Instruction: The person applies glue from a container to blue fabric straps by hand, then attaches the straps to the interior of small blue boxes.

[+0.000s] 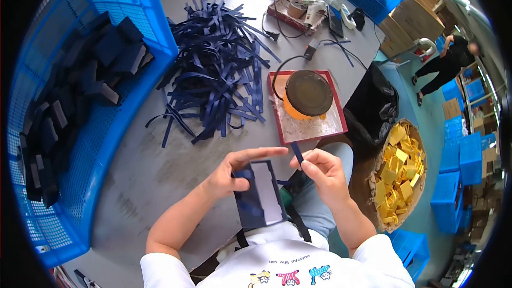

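Observation:
A dark blue box (pixel 258 193) with a pale inner face is in my left hand (pixel 228 175), near the table's front edge by my lap. My left thumb presses on the box, and the fingers stretch across its far end. Between the thumb and fingers of my right hand (pixel 325 173) is a short navy ribbon (pixel 297 152), its free end pointing up and away from me. A round dark-topped pot (pixel 309 94) with an orange side stands in a red-rimmed tray (pixel 341 122) just beyond my right hand. A heap of navy ribbons (pixel 218 69) lies beyond my left hand.
A blue crate (pixel 128 128) of dark boxes (pixel 101 64) stands at left. Cords and tools (pixel 314 13) lie at the back. To the right are a black bag (pixel 373 101) and a container of yellow pieces (pixel 397 170). Another person (pixel 450 61) stands far right.

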`<state>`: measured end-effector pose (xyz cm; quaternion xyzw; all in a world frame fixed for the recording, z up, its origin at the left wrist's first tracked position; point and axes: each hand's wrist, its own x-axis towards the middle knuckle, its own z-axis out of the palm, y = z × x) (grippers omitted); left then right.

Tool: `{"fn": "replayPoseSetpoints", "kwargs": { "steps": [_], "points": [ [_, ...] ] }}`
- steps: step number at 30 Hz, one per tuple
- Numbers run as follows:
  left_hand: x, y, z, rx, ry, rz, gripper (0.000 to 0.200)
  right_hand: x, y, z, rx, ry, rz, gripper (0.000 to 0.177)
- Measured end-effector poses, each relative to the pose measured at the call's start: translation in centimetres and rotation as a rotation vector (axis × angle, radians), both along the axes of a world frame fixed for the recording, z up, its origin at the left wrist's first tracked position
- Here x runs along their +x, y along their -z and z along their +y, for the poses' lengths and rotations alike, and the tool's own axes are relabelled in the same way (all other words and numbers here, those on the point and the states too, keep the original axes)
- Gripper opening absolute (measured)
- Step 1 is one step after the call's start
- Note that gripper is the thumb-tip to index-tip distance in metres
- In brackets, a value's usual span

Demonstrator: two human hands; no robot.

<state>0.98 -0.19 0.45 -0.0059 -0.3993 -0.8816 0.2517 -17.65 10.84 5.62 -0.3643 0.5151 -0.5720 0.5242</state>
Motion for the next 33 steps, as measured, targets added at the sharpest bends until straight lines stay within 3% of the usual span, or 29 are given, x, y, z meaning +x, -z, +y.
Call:
{"fn": "replayPoseSetpoints", "kwargs": {
  "steps": [8, 10, 11, 13, 15, 17, 19, 20, 22, 33],
  "points": [
    [-0.8, 0.2, 1.1, -0.074, 0.129, -0.154, 0.078, -0.6, 1.4, 0.9, 0.118, -0.150, -0.024, 0.014],
    [-0.6, 0.7, 1.0, -0.114, 0.161, -0.226, 0.077, -0.2, 1.1, 0.4, 0.169, -0.029, -0.260, 0.017],
    [-0.7, 0.8, 1.0, -0.111, 0.168, -0.224, 0.077, -0.1, 1.3, 0.4, 0.171, -0.022, -0.260, 0.017],
    [-0.8, 0.9, 1.1, -0.179, 0.138, -0.258, 0.077, -0.2, 2.1, 0.3, 0.201, -0.064, -0.083, 0.019],
    [-1.0, 0.8, 1.1, -0.154, 0.119, -0.258, 0.074, -0.7, 2.3, 0.2, 0.166, -0.072, -0.088, 0.017],
    [-1.0, 1.4, 1.2, -0.127, 0.099, -0.260, 0.071, -1.7, 1.0, -0.2, 0.300, -0.019, -0.106, 0.015],
    [-1.0, 2.7, 1.4, -0.051, 0.121, -0.344, 0.061, -3.5, 1.1, -0.6, 0.263, 0.088, -0.139, 0.013],
    [-1.1, 3.0, 1.4, -0.048, 0.128, -0.340, 0.061, -4.3, 1.0, -1.0, 0.256, 0.190, 0.003, 0.012],
    [-1.2, 2.8, 1.3, -0.172, 0.121, -0.389, 0.054, -6.6, 1.4, -1.9, 0.198, 0.286, 0.072, 0.012],
    [-1.2, 2.5, 0.8, -0.193, 0.158, -0.423, 0.055, -9.9, 2.1, -5.7, 0.229, 0.382, 0.085, 0.019]
  ]
}}
